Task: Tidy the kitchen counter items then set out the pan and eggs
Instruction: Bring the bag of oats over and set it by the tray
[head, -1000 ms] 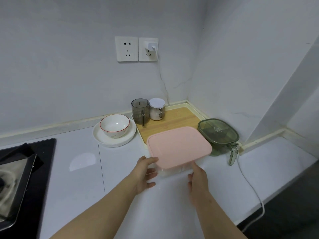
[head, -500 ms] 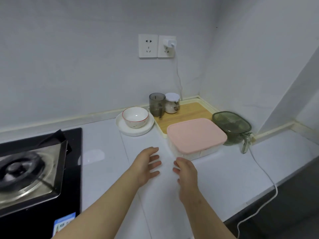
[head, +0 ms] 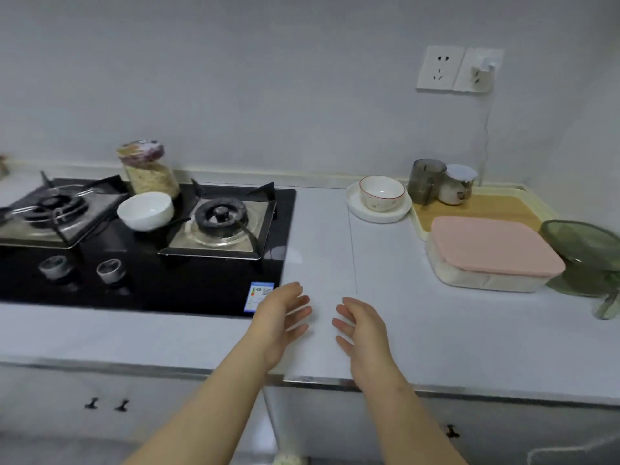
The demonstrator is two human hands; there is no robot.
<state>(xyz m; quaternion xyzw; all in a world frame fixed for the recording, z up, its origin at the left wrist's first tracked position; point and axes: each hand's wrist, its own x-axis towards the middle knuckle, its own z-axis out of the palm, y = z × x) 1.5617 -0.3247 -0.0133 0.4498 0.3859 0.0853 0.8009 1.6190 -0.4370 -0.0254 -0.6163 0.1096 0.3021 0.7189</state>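
Observation:
A pink-lidded clear box [head: 493, 251] sits at the right of the white counter [head: 322, 236], partly on a wooden tray [head: 500, 204]. My left hand [head: 283, 317] and my right hand [head: 360, 325] hover empty over the counter's front, palms facing each other, fingers relaxed. On the black gas stove [head: 141, 239] stand a white bowl [head: 146, 211] and a jar of grain [head: 149, 169]. A red-rimmed bowl [head: 381, 193] rests on a white plate [head: 379, 213]. No pan or eggs are in view.
A grey cup [head: 426, 179] and a white-lidded jar [head: 458, 184] stand on the tray's back. A green lidded appliance [head: 590, 256] sits at the far right, its cord running to the wall socket [head: 478, 70]. Cabinet doors [head: 107, 404] lie below the counter edge.
Both hands let go of the pink-lidded box and drew back to the counter's front. The view swung left, bringing the stove, white bowl and grain jar into sight.

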